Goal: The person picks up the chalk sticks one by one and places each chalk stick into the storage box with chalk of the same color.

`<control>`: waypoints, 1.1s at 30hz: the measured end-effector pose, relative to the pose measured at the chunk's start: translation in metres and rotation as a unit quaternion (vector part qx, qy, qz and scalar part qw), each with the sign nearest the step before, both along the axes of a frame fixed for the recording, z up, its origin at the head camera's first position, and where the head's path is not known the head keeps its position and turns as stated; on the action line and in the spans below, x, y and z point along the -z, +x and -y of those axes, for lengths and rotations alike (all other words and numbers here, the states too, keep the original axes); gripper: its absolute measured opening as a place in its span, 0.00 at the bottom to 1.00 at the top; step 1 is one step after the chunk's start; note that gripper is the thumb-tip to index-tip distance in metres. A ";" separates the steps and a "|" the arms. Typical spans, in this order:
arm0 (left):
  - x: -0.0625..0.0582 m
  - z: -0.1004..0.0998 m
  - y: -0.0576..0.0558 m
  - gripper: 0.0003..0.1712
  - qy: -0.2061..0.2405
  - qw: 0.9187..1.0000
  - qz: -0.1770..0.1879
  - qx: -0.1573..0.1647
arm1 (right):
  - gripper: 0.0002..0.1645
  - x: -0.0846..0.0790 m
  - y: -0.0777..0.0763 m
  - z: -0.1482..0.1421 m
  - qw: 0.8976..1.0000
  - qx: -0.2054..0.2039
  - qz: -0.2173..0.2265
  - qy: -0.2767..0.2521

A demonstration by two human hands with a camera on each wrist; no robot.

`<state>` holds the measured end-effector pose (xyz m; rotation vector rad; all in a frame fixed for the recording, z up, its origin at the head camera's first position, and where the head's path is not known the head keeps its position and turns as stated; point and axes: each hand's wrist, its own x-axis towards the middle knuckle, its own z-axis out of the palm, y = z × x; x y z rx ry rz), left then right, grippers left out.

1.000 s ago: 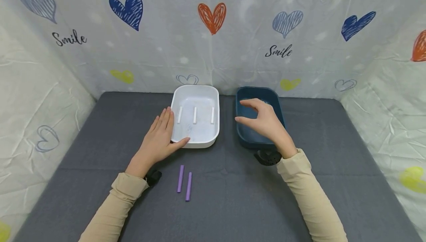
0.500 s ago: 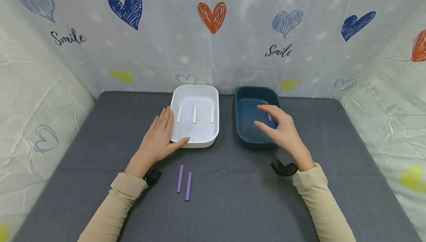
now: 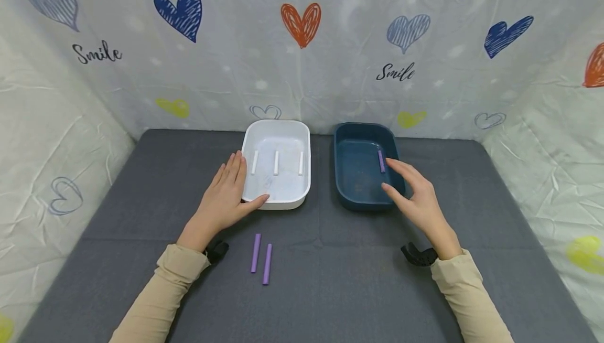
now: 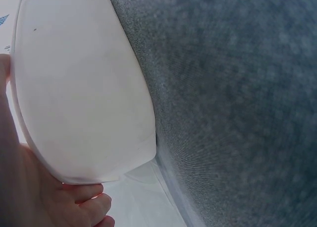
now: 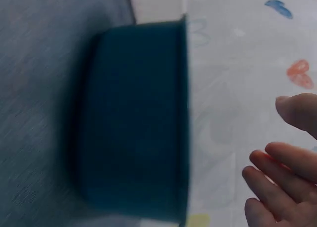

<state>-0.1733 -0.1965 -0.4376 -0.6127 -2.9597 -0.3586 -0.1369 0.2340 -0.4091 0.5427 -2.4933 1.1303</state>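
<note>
My left hand [image 3: 223, 196] rests against the near left corner of a white plastic box [image 3: 283, 206], fingers along its left side and thumb on the front rim. Three white chalk sticks [image 3: 276, 163] lie inside, spaced apart. In the left wrist view, fingertips [image 4: 96, 204] reach around the end of the white box [image 4: 84, 98]. My right hand [image 3: 417, 196] hovers at the right rim of a dark blue box [image 3: 358, 191], thumb and fingers spread with nothing between them. One purple chalk stick [image 3: 381, 161] lies in that box. The right wrist view shows the fingers [image 5: 282, 182] apart from the blue box [image 5: 133, 123].
Two more purple chalk sticks [image 3: 267, 264] lie side by side on the grey cloth [image 3: 340, 290], in front of the white box. Behind both boxes hangs a pale curtain [image 3: 340, 60] printed with hearts, and it also closes off the sides.
My right hand has drawn back to the right and nearer from over the blue box, uncovering the purple chalk stick inside. The left hand and white box stay put.
</note>
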 end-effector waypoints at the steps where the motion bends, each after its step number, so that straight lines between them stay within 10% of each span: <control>1: 0.000 0.000 0.000 0.64 -0.001 1.000 0.000 -0.001 | 0.34 0.003 0.001 -0.002 1.000 0.000 -0.001 0.002; 12: 0.001 0.001 0.002 0.64 -0.001 1.000 -0.002 -0.001 | 0.32 0.033 0.010 -0.021 0.998 -0.028 0.025 0.049; 33: -0.019 -0.002 0.010 0.64 -0.003 1.000 0.021 0.016 | 0.32 0.042 0.006 -0.019 0.985 -0.043 0.063 0.154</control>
